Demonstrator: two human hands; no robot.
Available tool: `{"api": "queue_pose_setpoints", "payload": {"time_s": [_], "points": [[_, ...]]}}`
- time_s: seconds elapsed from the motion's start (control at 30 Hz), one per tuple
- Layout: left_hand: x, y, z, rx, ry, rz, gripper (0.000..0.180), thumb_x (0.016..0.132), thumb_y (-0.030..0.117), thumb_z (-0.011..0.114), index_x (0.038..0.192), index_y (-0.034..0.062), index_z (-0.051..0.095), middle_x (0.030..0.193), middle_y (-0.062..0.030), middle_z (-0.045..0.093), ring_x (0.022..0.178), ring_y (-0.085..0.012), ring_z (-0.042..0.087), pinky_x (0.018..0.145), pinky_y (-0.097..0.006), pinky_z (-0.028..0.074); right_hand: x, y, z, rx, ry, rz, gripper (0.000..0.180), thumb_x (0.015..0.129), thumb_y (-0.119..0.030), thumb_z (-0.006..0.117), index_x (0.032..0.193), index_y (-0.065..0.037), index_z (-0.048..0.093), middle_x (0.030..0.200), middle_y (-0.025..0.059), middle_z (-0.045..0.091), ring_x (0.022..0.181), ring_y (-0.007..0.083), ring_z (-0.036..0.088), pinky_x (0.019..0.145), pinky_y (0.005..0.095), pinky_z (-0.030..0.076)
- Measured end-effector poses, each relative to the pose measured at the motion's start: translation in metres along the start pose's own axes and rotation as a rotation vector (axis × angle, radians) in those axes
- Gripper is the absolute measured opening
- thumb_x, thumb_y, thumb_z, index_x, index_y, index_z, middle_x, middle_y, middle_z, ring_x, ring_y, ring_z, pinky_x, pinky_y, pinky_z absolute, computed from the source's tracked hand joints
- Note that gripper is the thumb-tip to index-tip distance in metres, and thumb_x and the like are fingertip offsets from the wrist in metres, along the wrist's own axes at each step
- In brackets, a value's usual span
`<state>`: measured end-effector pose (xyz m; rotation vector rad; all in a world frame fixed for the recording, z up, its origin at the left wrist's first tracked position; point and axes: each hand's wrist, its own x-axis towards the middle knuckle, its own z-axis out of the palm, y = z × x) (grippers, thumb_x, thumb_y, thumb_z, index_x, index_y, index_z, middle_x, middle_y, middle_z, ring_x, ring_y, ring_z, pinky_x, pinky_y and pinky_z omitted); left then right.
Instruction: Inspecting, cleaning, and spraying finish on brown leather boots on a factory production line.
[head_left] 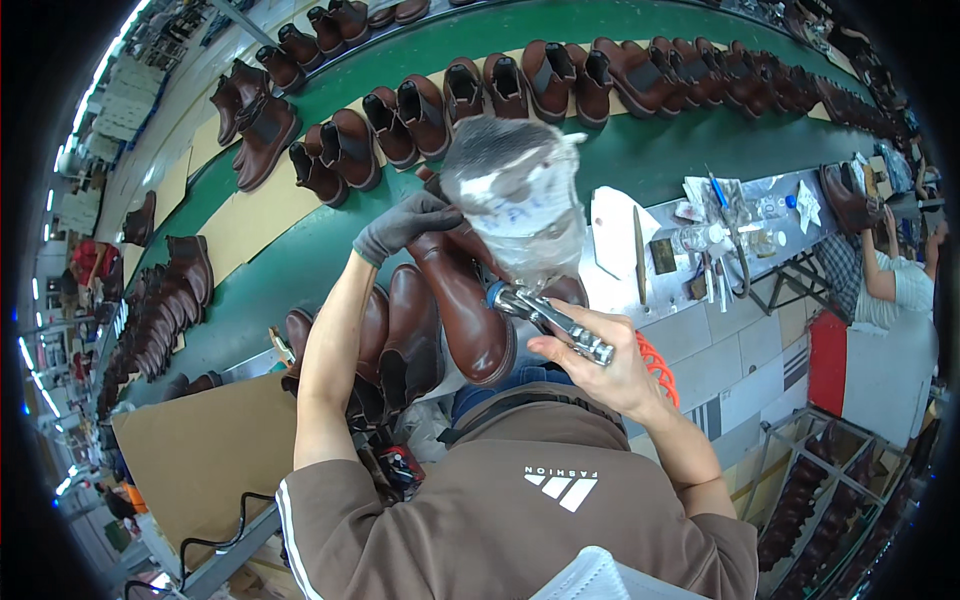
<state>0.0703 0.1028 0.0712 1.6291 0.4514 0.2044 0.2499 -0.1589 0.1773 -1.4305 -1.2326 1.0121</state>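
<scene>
We hold 1 brown boot (462,300), gloved left hand (400,225) gripping | right hand (600,365) clasps 1 spray gun (550,322) | 1 plastic-wrapped cup (515,195) blocks boot's top | 3 boots (385,350) just beside | boot rows (560,80) along green conveyor (640,150) far edge

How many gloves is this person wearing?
1: a grey glove on the left hand, gripping the brown boot. The right hand is bare, fingers around a metal spray gun.

Green conveyor belt (640,150) curves past a grey workbench (700,330).
</scene>
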Motion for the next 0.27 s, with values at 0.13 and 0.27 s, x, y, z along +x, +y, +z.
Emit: {"api": "queue_pose_setpoints", "payload": {"time_s": [0.13,0.27], "points": [[-0.004,-0.017,-0.011,-0.083,-0.037,-0.014,0.027,0.09,0.022,0.059,0.088,-0.0038,0.067,0.069,0.0022,0.053,0.067,-0.0051,0.044,0.061,-0.023,0.037,-0.008,0.016,0.0,-0.032,-0.062,0.024,0.038,0.082,-0.012,0.069,0.113,0.006,0.058,0.087,0.0198,0.067,0.072,0.0195,0.065,0.063,0.0316,0.05],[0.0,-0.01,-0.019,0.004,-0.159,-0.1,0.029,0.091,0.024,0.057,0.093,-0.0032,0.066,0.077,-0.0002,0.057,0.071,-0.005,0.045,0.063,-0.023,0.038,-0.015,0.012,0.0,-0.366,-0.047,0.117,0.04,0.081,-0.012,0.071,0.117,0.001,0.059,0.092,0.0125,0.069,0.08,0.0231,0.068,0.069,0.0271,0.051]]}}
